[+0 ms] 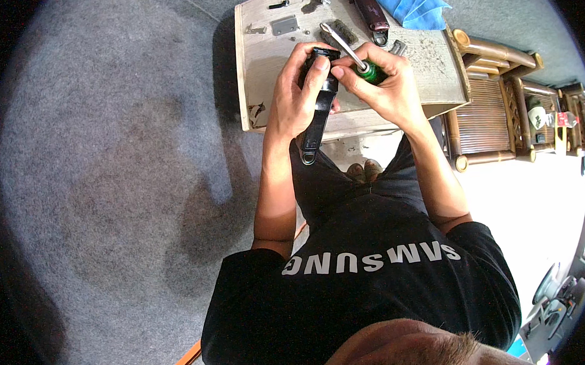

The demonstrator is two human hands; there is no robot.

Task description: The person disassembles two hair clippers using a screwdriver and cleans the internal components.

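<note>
My left hand (295,94) is closed around a black hair clipper (315,126), its hanging loop pointing down toward my lap and its head end uppermost. In my right hand (386,87) is a screwdriver (345,46) with a green handle, held in the curled fingers, its metal shaft slanting up and left away from the clipper. My right thumb and fingertip meet at the clipper's upper edge; whether they pinch a small part there cannot be seen. Just beyond my hands on the wooden table (261,60) lie a flat metal plate (284,25) and a dark, hair-covered block (345,32).
A dark maroon clipper casing (368,9) and a folded blue cloth (412,4) lie at the table's far right. Small metal parts (255,29), a black piece (279,4) and loose hair are scattered on top. Bamboo seating (482,119) stands to the right.
</note>
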